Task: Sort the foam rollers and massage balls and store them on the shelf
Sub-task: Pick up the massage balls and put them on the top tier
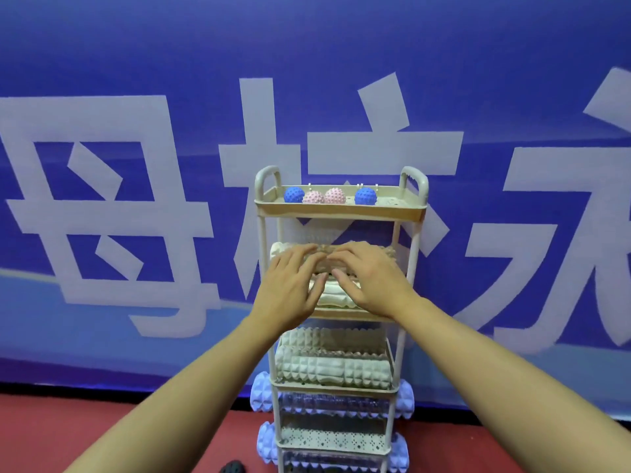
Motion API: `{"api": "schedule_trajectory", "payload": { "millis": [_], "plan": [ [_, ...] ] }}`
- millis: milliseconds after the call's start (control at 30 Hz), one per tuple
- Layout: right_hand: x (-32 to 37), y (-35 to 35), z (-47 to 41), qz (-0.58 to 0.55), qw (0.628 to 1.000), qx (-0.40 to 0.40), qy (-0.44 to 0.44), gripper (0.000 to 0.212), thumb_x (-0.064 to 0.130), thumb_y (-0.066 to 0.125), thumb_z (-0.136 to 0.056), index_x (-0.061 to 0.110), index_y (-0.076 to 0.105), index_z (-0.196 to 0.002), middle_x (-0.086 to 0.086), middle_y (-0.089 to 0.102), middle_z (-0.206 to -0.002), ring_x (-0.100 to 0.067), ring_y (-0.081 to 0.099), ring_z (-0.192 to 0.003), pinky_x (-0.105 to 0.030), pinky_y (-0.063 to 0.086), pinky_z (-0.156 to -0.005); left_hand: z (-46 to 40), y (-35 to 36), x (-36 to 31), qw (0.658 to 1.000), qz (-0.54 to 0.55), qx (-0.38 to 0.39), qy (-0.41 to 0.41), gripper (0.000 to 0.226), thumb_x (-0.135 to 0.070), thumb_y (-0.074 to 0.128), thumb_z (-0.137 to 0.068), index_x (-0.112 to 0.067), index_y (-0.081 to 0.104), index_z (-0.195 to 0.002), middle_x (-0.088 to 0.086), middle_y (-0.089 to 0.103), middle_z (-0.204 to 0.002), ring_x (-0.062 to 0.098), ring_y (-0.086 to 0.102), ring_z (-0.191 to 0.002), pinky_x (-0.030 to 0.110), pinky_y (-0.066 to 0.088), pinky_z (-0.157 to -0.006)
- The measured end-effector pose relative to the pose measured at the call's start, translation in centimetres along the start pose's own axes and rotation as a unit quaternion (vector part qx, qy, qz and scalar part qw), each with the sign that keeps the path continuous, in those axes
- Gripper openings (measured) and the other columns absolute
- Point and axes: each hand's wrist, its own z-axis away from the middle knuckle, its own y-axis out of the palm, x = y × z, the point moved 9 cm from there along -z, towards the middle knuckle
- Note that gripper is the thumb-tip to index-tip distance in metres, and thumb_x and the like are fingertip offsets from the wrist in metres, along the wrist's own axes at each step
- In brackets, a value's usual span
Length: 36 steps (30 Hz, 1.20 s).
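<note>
A beige tiered shelf cart [341, 212] stands against the blue banner. Its top tray holds two blue spiky balls [294, 194] [365, 196] with two pink spiky balls [313, 197] [335, 195] between them. On the second tier a beige ridged roller [324, 265] lies on top of a white roller [336, 296]. My left hand [290, 283] and my right hand [370, 278] lie side by side over the beige roller, fingers stretched across its top, thumbs at its front. The third tier holds two white knobbed rollers [334, 368].
Pale blue knobbed rollers [261, 392] [268, 442] fill the lower tiers and stick out past both sides of the frame. A dark knobbed object [233, 467] lies on the red floor at the cart's foot. The banner hangs directly behind the cart.
</note>
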Motion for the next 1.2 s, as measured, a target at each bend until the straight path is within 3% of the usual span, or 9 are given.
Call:
{"api": "schedule_trajectory", "payload": {
  "millis": [267,400,533,667,733,867,1000,1100,1200],
  "plan": [
    [1.0,10.8,13.8,0.021,0.980,0.170,0.103,0.054,0.049,0.047,-0.097,0.020,0.055,-0.141,-0.001,0.055,-0.144,-0.024,0.053,-0.129,-0.042,0.043,-0.108,14.4,9.8,-0.5,0.978,0.006,0.188,-0.091,0.057,-0.053,0.033,-0.101,-0.018,0.046,-0.144,0.007,0.044,-0.151,0.025,0.041,-0.138,0.042,0.037,-0.111],
    [2.0,15.7,22.3,0.022,0.957,0.237,0.162,0.055,0.049,0.054,-0.094,0.016,0.060,-0.137,-0.006,0.060,-0.139,-0.026,0.060,-0.121,-0.039,0.047,-0.102,22.7,14.4,-1.7,0.954,0.019,0.274,-0.124,0.061,-0.054,0.033,-0.099,-0.016,0.047,-0.145,0.010,0.045,-0.150,0.029,0.042,-0.138,0.047,0.037,-0.112],
    [2.6,20.0,31.3,0.002,0.919,0.323,0.224,0.065,0.056,0.039,-0.091,0.019,0.056,-0.142,-0.004,0.057,-0.142,-0.025,0.057,-0.126,-0.040,0.047,-0.104,30.4,18.5,-4.0,0.919,0.033,0.366,-0.143,0.072,-0.059,0.022,-0.098,-0.017,0.031,-0.155,0.011,0.033,-0.159,0.030,0.030,-0.147,0.047,0.026,-0.119],
    [2.4,22.7,37.6,-0.019,0.890,0.373,0.262,0.065,0.057,0.039,-0.089,0.019,0.058,-0.139,-0.005,0.060,-0.137,-0.027,0.061,-0.121,-0.040,0.049,-0.099,35.3,21.6,-5.7,0.894,0.036,0.423,-0.146,0.073,-0.062,0.019,-0.097,-0.019,0.026,-0.157,0.010,0.030,-0.160,0.028,0.027,-0.148,0.046,0.026,-0.119],
    [2.3,23.6,39.9,-0.021,0.877,0.392,0.278,0.063,0.056,0.042,-0.092,0.022,0.050,-0.145,-0.003,0.053,-0.146,-0.026,0.054,-0.130,-0.041,0.044,-0.105,37.0,23.0,-6.7,0.884,0.042,0.446,-0.136,0.072,-0.061,0.023,-0.098,-0.019,0.026,-0.157,0.011,0.029,-0.161,0.029,0.028,-0.148,0.045,0.025,-0.120],
    [2.2,26.3,44.9,-0.035,0.836,0.449,0.315,0.065,0.054,0.043,-0.098,0.027,0.031,-0.156,0.002,0.034,-0.159,-0.024,0.040,-0.140,-0.040,0.034,-0.112,39.9,26.1,-8.1,0.862,0.059,0.485,-0.134,0.071,-0.060,0.025,-0.096,-0.017,0.037,-0.152,0.014,0.037,-0.156,0.031,0.039,-0.142,0.044,0.033,-0.114],
    [1.4,29.8,50.9,-0.066,0.776,0.494,0.386,0.068,0.056,0.041,-0.099,0.031,0.022,-0.159,0.003,0.026,-0.164,-0.023,0.033,-0.145,-0.040,0.028,-0.116,43.0,31.1,-10.0,0.822,0.092,0.549,-0.122,0.077,-0.062,0.014,-0.093,-0.020,0.025,-0.156,0.009,0.025,-0.161,0.029,0.027,-0.147,0.041,0.027,-0.116],
    [-0.1,32.8,55.3,-0.086,0.736,0.506,0.443,0.071,0.058,0.043,-0.097,0.032,0.020,-0.159,0.003,0.024,-0.163,-0.022,0.034,-0.144,-0.041,0.029,-0.115,45.5,35.7,-11.1,0.788,0.111,0.591,-0.130,0.069,-0.058,0.030,-0.099,-0.023,0.022,-0.157,0.005,0.020,-0.163,0.028,0.023,-0.148,0.043,0.032,-0.114],
    [-1.6,36.7,58.9,-0.107,0.716,0.499,0.476,0.071,0.059,0.046,-0.095,0.035,0.021,-0.157,0.001,0.025,-0.162,-0.026,0.038,-0.142,-0.043,0.035,-0.111,47.8,40.1,-11.9,0.780,0.119,0.601,-0.131,0.073,-0.060,0.029,-0.092,-0.021,0.033,-0.153,0.007,0.034,-0.158,0.030,0.037,-0.141,0.044,0.041,-0.107]
  ]
}}
